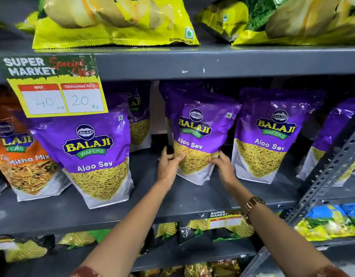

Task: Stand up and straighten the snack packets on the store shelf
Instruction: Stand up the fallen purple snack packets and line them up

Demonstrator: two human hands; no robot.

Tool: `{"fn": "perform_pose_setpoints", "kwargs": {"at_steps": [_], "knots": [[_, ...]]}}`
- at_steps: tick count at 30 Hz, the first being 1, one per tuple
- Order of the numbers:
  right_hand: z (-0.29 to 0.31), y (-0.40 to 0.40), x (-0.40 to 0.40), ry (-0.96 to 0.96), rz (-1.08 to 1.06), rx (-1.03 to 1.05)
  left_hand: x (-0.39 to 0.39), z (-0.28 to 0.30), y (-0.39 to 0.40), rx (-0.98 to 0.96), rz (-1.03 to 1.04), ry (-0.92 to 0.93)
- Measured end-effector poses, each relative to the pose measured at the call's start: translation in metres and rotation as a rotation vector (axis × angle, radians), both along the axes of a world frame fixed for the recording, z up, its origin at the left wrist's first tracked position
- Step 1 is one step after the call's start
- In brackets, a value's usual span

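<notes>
Purple Aloo Sev packets stand along the grey middle shelf. The centre packet stands upright, leaning slightly back, and both hands grip its lower part. My left hand holds its left edge, thumb on the front. My right hand clasps its right lower corner. Another purple packet stands nearer the front at left, tilted a little. A third one stands upright to the right. One more stands further back behind the left one.
An orange Mitha Mix packet stands at far left. A yellow price tag hangs from the upper shelf edge, which carries yellow wafer bags. A slotted metal upright rises at right. Lower shelves hold more packets.
</notes>
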State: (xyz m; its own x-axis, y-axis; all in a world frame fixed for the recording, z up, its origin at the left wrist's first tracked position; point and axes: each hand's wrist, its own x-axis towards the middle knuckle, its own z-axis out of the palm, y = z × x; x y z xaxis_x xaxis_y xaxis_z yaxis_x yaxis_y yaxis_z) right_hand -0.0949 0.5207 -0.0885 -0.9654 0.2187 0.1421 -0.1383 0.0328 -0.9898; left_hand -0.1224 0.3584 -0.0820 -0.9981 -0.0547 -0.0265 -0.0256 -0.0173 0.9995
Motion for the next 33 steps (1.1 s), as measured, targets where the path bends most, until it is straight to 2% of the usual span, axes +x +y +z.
{"fn": "perform_pose_setpoints", "kwargs": {"at_steps": [3,6,9,11,15,17,20,25,33], "knots": [[0.01,0.01,-0.016,-0.151,-0.016,-0.329,0.01,-0.003,0.005,-0.048,-0.005,0.051],[0.016,0.015,-0.027,-0.281,-0.06,-0.321,0.016,-0.006,0.007,-0.154,0.082,0.074],[0.013,0.012,-0.027,-0.334,-0.114,-0.28,0.015,-0.011,0.006,-0.139,0.186,0.091],[0.009,0.01,-0.022,-0.322,-0.108,-0.265,0.011,-0.015,0.004,-0.094,0.209,0.087],[-0.008,0.004,-0.011,-0.19,-0.127,-0.401,0.004,-0.024,-0.001,0.112,-0.032,-0.029],[-0.019,-0.004,-0.009,-0.153,-0.142,-0.454,0.002,-0.032,-0.003,0.071,-0.094,-0.046],[-0.031,-0.017,-0.006,-0.101,-0.144,-0.433,0.003,-0.041,-0.001,-0.03,-0.112,-0.048],[-0.038,-0.018,-0.01,-0.086,-0.127,-0.338,0.001,-0.047,-0.001,-0.089,-0.142,-0.053],[-0.036,-0.02,-0.005,-0.106,-0.085,-0.237,0.007,-0.052,-0.007,-0.075,-0.136,-0.12]]}}
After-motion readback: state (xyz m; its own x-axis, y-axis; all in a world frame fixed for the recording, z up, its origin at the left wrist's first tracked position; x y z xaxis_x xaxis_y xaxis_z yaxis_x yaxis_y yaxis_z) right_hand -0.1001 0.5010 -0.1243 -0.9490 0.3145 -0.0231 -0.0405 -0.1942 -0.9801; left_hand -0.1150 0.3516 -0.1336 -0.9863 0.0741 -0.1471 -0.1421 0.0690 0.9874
